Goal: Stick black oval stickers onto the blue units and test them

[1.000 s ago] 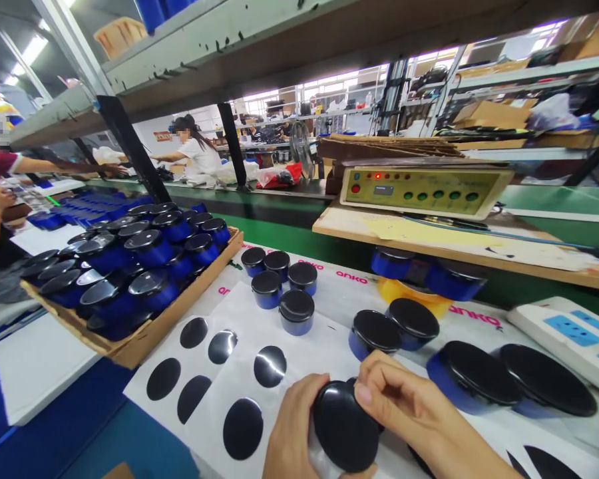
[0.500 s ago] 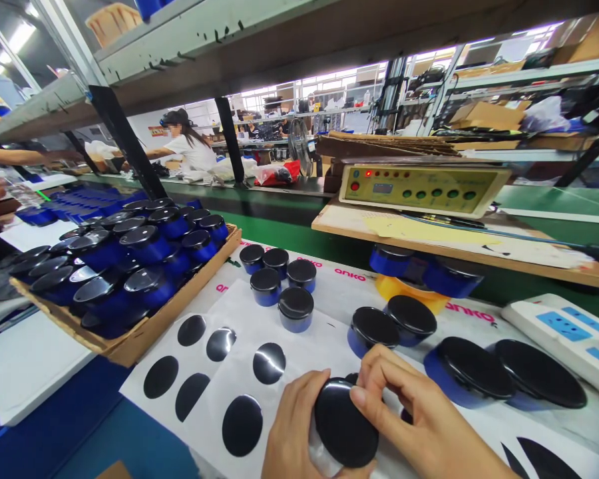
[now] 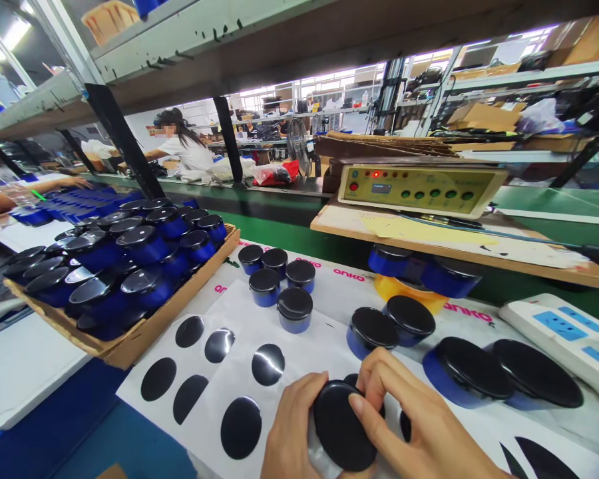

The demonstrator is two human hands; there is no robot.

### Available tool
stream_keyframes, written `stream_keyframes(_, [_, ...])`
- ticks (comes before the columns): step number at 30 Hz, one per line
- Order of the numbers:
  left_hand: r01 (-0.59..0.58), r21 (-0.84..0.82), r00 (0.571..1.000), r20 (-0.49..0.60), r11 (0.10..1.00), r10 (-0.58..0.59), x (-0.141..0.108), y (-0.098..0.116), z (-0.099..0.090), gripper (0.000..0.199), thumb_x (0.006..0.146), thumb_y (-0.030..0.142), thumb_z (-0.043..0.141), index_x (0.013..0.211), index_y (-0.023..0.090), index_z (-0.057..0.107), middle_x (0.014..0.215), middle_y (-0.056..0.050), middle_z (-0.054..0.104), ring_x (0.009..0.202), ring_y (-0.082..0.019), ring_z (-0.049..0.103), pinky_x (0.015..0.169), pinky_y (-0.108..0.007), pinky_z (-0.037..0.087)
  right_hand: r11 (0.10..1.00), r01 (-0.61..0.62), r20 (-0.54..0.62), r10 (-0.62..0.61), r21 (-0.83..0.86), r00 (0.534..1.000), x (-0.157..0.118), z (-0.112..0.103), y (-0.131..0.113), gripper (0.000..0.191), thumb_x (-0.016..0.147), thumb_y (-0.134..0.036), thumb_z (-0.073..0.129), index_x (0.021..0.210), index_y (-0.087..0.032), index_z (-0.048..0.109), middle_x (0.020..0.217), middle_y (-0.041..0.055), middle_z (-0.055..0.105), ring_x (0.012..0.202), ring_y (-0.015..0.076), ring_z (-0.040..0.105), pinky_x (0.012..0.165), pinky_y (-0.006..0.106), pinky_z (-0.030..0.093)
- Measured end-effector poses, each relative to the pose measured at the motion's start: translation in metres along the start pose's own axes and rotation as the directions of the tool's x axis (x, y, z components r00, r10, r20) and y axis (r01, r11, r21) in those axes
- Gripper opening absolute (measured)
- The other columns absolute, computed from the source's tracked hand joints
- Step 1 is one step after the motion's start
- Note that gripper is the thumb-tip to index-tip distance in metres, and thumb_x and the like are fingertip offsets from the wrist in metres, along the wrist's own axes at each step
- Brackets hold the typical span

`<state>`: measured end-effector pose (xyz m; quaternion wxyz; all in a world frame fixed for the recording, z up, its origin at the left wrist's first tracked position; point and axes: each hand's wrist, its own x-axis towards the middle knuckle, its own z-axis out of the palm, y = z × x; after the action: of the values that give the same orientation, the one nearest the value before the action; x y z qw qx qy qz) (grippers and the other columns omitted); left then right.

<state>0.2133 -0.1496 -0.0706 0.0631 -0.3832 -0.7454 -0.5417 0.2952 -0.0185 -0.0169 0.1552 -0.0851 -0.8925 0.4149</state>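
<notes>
A round piece with a black top is held low in the view, tilted toward the camera. My left hand wraps round its left side and lower edge. My right hand is closed at its upper right edge, thumb and index finger pressed on the rim. Beneath and beside the hands lie white sheets with black round stickers. Several blue pieces with black tops stand behind the hands, and larger ones stand to the right.
A cardboard tray heaped with blue pieces is at the left. A control box rests on a wooden board. A white power strip lies at the right. Overhead runs a shelf. A person sits beyond, and another person's arm reaches in at far left.
My hands and the held piece stay nearly in place, the right fingers shifting slightly on the rim. At far left, the other person's arm has moved lower, over the blue pieces.
</notes>
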Motion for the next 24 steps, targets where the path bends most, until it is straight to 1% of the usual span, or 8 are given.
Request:
stream_keyframes(4, [0.019,0.018,1.000,-0.004,1.000,-0.018,0.000,0.001,0.000,0.051,0.065,0.020,0.063,0.113,0.022,0.050,0.104,-0.005,0.061,0.096,-0.019,0.063,0.082,-0.028,0.054,1.000,0.022,-0.010,-0.022,-0.014,1.000,0.001,0.000,-0.001,0.021,0.097,-0.025,0.034,0.075,-0.023,0.035,0.080,0.0000,0.047,0.072,0.0136,0.052,0.064,0.028,0.045])
stream_keyframes(10, [-0.008,0.058,1.000,-0.004,0.998,0.008,0.000,0.001,0.000,0.051,0.065,0.021,0.065,0.114,0.021,0.050,0.101,-0.006,0.063,0.092,-0.021,0.064,0.077,-0.030,0.056,0.994,-0.045,0.026,0.048,-0.100,0.999,-0.001,-0.004,-0.012,0.022,0.096,-0.029,0.031,0.076,-0.023,0.038,0.080,0.0018,0.050,0.069,0.0142,0.053,0.061,0.028,0.046])
stream_keyframes(14, [-0.101,0.099,0.995,-0.019,0.990,0.103,0.000,-0.003,-0.001,0.056,0.065,0.016,0.065,0.120,0.018,0.050,0.102,-0.008,0.063,0.092,-0.021,0.064,0.076,-0.029,0.056,0.952,-0.055,0.080,0.083,-0.301,0.993,0.004,-0.011,-0.013,0.028,0.095,-0.035,0.035,0.072,-0.023,0.045,0.072,0.0031,0.056,0.063,0.0172,0.054,0.058,0.031,0.045])
stream_keyframes(18, [-0.258,0.155,0.965,0.094,0.954,0.246,0.000,-0.011,-0.003,0.069,0.069,0.013,0.059,0.135,0.018,0.040,0.114,-0.011,0.060,0.102,-0.023,0.060,0.083,-0.032,0.055,0.865,-0.121,0.105,0.196,-0.487,0.975,0.007,-0.030,-0.010,0.041,0.088,-0.055,0.045,0.064,-0.022,0.051,0.063,0.0044,0.060,0.057,0.0220,0.056,0.052,0.034,0.043])
stream_keyframes(19, [-0.304,0.182,0.951,0.121,0.935,0.285,-0.001,-0.013,-0.003,0.068,0.070,0.013,0.059,0.135,0.019,0.040,0.116,-0.011,0.059,0.103,-0.024,0.060,0.084,-0.033,0.054,0.877,-0.114,0.111,0.186,-0.467,0.976,0.007,-0.035,-0.011,0.037,0.088,-0.055,0.047,0.073,-0.022,0.057,0.071,0.0055,0.064,0.064,0.0233,0.060,0.056,0.035,0.046])
stream_keyframes(21, [-0.370,0.237,0.926,0.168,0.898,0.337,-0.005,-0.017,-0.002,0.066,0.073,0.012,0.060,0.136,0.022,0.040,0.120,-0.012,0.059,0.106,-0.025,0.059,0.086,-0.036,0.054,0.922,0.001,0.200,0.083,-0.386,0.976,0.005,-0.044,-0.016,0.033,0.086,-0.049,0.055,0.106,-0.024,0.061,0.102,0.0084,0.067,0.093,0.0275,0.062,0.075,0.038,0.051])
stream_keyframes(23, [-0.344,0.267,0.933,0.202,0.900,0.297,-0.011,-0.022,-0.001,0.073,0.074,0.009,0.059,0.141,0.022,0.032,0.125,-0.015,0.057,0.112,-0.028,0.058,0.088,-0.039,0.054,0.938,0.145,0.333,-0.034,-0.314,0.942,0.004,-0.047,-0.026,0.057,0.082,-0.039,0.065,0.134,-0.028,0.046,0.128,0.0090,0.057,0.117,0.0308,0.052,0.093,0.042,0.045])
stream_keyframes(24, [-0.292,0.274,0.948,0.209,0.916,0.240,-0.013,-0.024,-0.001,0.078,0.075,0.007,0.058,0.144,0.021,0.024,0.127,-0.016,0.057,0.114,-0.028,0.057,0.088,-0.038,0.054,0.937,0.187,0.386,-0.062,-0.294,0.920,0.006,-0.046,-0.032,0.069,0.079,-0.033,0.069,0.141,-0.029,0.039,0.133,0.0093,0.054,0.121,0.0318,0.048,0.096,0.043,0.044])
